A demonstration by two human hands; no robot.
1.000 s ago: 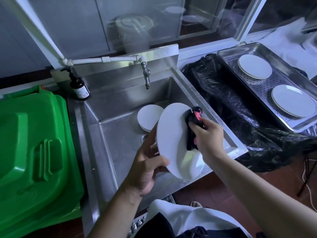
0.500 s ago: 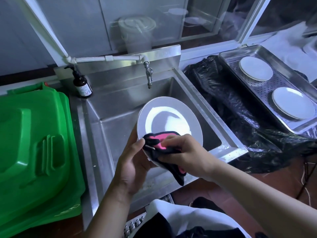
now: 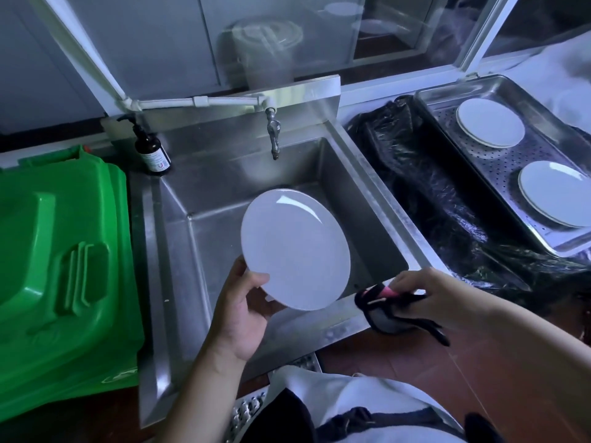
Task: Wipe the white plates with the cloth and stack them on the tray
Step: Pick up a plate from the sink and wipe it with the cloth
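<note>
My left hand (image 3: 241, 318) grips a white plate (image 3: 295, 249) by its lower left rim and holds it tilted over the steel sink (image 3: 198, 199). To the plate's right, at the sink's front right corner, my right hand (image 3: 438, 297) holds a bunched black and pink cloth (image 3: 388, 310), apart from the plate. The metal tray (image 3: 438, 105) at the right carries two white plate stacks, one at the far end (image 3: 491, 126) and one nearer (image 3: 555, 193). Any plates left in the sink are hidden behind the held plate.
A green plastic bin lid (image 3: 60, 270) fills the left side. A dark pump bottle (image 3: 151, 148) stands at the sink's back left, under a white pipe with a tap (image 3: 274, 135). Black plastic sheeting (image 3: 425, 203) lies between sink and tray.
My right hand has pulled the cloth off the plate and moved right to the sink's corner. My left hand has turned the plate so its face shows in full.
</note>
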